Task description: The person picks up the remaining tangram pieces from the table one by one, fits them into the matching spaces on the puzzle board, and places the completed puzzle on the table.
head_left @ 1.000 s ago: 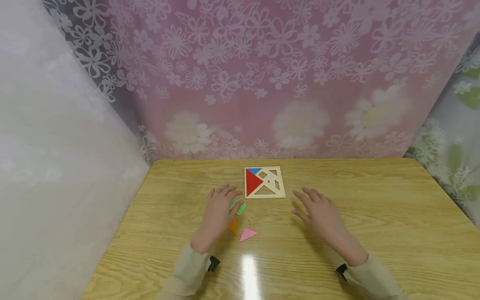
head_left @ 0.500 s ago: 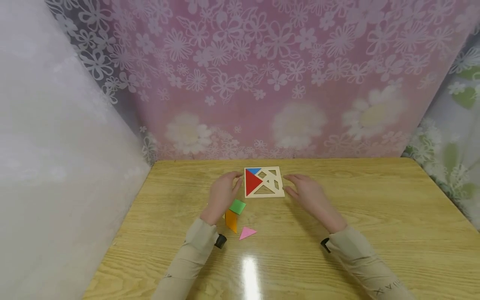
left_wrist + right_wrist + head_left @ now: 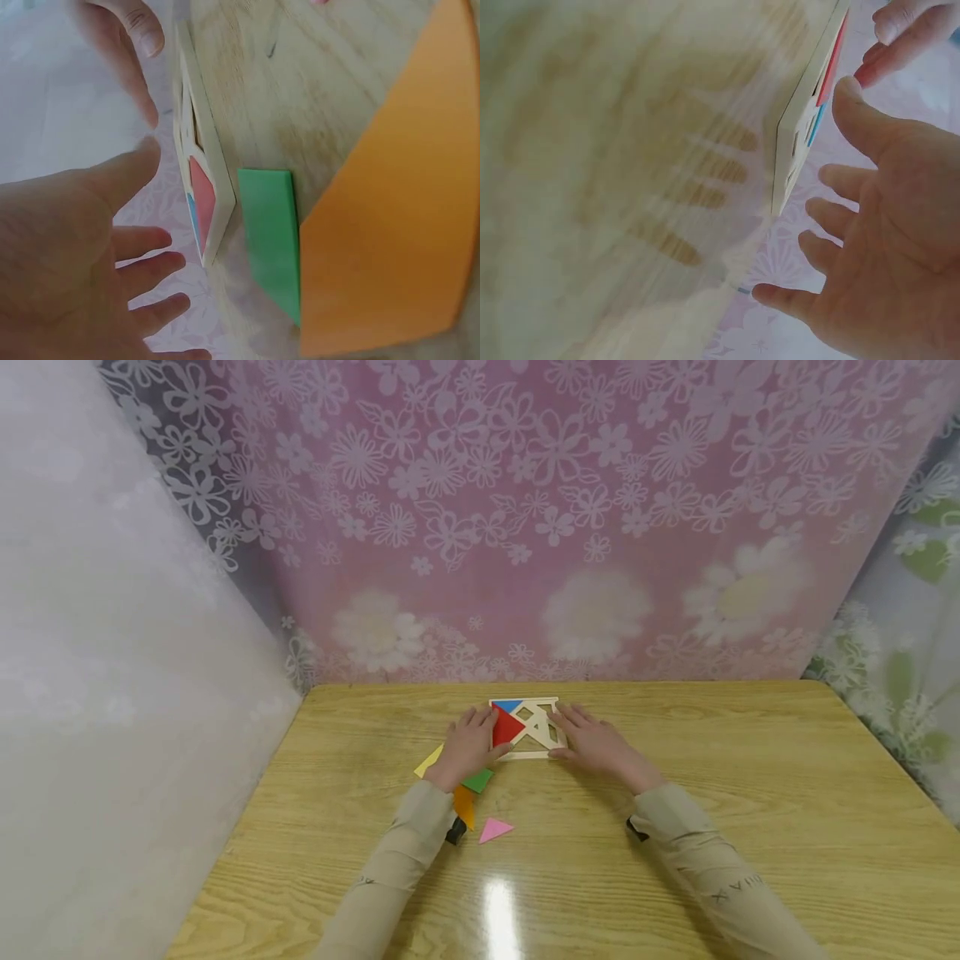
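A pale wooden puzzle frame (image 3: 534,752) lies on the table with a red triangle (image 3: 506,727) and a blue piece (image 3: 507,704) set in it. My left hand (image 3: 471,745) reaches over its left edge with spread fingers, thumb by the red triangle. My right hand (image 3: 592,742) hovers over its right side, fingers straight. Neither holds anything. In the left wrist view the frame (image 3: 202,150) shows edge-on beside my left hand (image 3: 90,247). In the right wrist view my right hand (image 3: 885,225) is spread next to the frame (image 3: 802,127).
Loose pieces lie near my left forearm: a green square (image 3: 477,780), an orange parallelogram (image 3: 465,804), a pink triangle (image 3: 495,829) and a yellow piece (image 3: 429,761). Green (image 3: 271,240) and orange (image 3: 390,217) fill the left wrist view. Curtains wall in the wooden table (image 3: 750,827).
Both hands have moved forward from the loose pieces to the puzzle frame and now sit over its left and right sides. The yellow piece has come into view.
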Action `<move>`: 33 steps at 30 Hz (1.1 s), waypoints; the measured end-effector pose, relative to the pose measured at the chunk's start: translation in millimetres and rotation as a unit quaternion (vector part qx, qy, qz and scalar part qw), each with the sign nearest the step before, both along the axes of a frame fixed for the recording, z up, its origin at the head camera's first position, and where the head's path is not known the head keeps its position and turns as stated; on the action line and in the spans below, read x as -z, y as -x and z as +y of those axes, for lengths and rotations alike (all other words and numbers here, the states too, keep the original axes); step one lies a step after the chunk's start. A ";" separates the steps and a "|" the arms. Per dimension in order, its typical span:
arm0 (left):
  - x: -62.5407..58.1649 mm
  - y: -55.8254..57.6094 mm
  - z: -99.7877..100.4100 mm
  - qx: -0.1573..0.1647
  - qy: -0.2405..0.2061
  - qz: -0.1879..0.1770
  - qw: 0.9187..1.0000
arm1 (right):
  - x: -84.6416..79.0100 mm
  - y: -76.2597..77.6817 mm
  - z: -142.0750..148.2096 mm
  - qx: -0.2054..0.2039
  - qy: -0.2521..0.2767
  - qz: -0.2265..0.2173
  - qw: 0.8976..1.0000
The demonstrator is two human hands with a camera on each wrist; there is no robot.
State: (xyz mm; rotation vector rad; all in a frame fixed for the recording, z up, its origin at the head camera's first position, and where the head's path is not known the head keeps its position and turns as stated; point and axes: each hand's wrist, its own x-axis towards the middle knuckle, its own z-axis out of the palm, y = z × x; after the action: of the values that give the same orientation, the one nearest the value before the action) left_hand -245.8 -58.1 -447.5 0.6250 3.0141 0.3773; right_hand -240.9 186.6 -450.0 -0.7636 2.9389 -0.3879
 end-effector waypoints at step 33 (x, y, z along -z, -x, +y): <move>7.9 7.1 -1.7 0.014 0.006 -0.073 0.997 | 8.2 6.8 -2.6 -0.002 -0.033 -0.050 0.998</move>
State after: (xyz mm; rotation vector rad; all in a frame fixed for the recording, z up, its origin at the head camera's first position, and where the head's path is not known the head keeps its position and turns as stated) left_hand -252.8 -59.8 -455.4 0.6107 2.8636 0.3839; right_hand -247.7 184.0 -458.1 -0.7191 2.8413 -0.3173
